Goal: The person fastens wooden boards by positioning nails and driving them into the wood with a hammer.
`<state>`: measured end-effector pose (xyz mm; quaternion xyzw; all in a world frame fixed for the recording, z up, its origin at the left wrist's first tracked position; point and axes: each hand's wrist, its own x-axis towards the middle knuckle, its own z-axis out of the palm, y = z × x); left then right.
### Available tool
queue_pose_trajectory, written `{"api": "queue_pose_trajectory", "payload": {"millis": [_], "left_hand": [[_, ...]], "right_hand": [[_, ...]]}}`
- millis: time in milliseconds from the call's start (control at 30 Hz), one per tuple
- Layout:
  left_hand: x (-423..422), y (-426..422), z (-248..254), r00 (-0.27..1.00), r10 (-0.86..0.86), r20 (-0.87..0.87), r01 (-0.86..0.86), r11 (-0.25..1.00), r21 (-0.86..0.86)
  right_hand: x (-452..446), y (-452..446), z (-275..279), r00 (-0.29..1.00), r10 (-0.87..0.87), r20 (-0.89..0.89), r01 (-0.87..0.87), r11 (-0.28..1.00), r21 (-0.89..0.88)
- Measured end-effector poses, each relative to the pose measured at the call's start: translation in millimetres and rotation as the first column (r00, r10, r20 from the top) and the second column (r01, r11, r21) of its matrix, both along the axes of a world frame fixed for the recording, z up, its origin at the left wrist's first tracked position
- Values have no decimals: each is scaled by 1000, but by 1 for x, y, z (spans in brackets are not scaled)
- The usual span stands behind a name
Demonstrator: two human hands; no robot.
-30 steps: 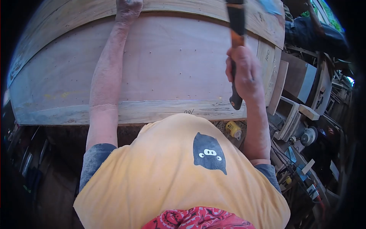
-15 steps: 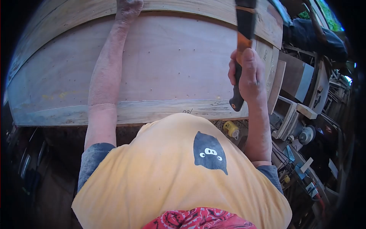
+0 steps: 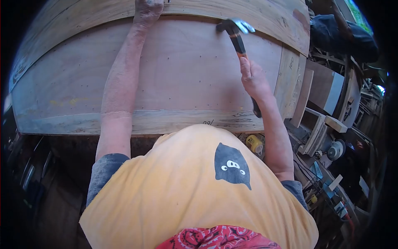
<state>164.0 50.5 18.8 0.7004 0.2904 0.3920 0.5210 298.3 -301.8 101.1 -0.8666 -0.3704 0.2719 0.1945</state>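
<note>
The hammer (image 3: 236,38) has just swung down into full view, its head now over the edge where the long board (image 3: 199,7) meets the pale panel (image 3: 178,74), so the tool is level with the left hand's side of the work. The right hand (image 3: 255,81) is wrapped firmly round the handle. The left hand (image 3: 148,9) is over the long board, its fingertips cut off, so I can't tell its grip.

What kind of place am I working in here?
Probably a woodworking shop: there's a claw hammer with a black and orange handle over a broad pale wooden panel, a round grey angle grinder, by its look, and stacked wooden boards.
</note>
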Motion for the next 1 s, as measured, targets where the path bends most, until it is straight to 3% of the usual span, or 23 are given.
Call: {"api": "queue_pose_trajectory", "payload": {"millis": [33, 133, 333, 400, 467, 533, 633, 733, 867, 1000], "left_hand": [[1, -2, 2, 1000, 1, 4, -1, 1000, 9], [-5, 4, 12, 1000, 15, -11, -15, 999, -37], [-3, 6, -2, 999, -30, 21, 33, 992, -122], [-2, 4, -5, 998, -43, 48, 49, 989, -137], [1, -18, 5, 979, -169, 113, 191, 952, -238], [6, -46, 9, 936, -299, 184, 338, 909, -244], [11, -66, 19, 923, -381, -49, 382, 895, 229], [5, -72, 22, 831, -338, -441, 545, 651, 527], [-3, -82, 25, 757, -267, -596, 616, 597, 514], [-7, -88, 26, 819, -289, -496, 553, 629, 546]], "right_hand": [[4, 0, -7, 998, 43, 43, -42, 999, -25], [-10, 11, 39, 876, -256, -408, 263, 964, -41], [-21, 14, 82, 954, -144, -264, 208, 949, 235], [-11, 8, 46, 987, -116, -114, 125, 989, 81], [1, 1, 3, 999, -23, 43, 28, 990, -138], [3, 6, -5, 995, -97, -36, 90, 985, -149], [-16, -12, 3, 977, -154, -145, 139, 984, -110], [-21, -14, -6, 958, -156, -240, 152, 988, -36], [-24, -24, -18, 932, -170, -320, 179, 984, 0], [-25, -23, -10, 931, -177, -319, 190, 982, 8]]}}
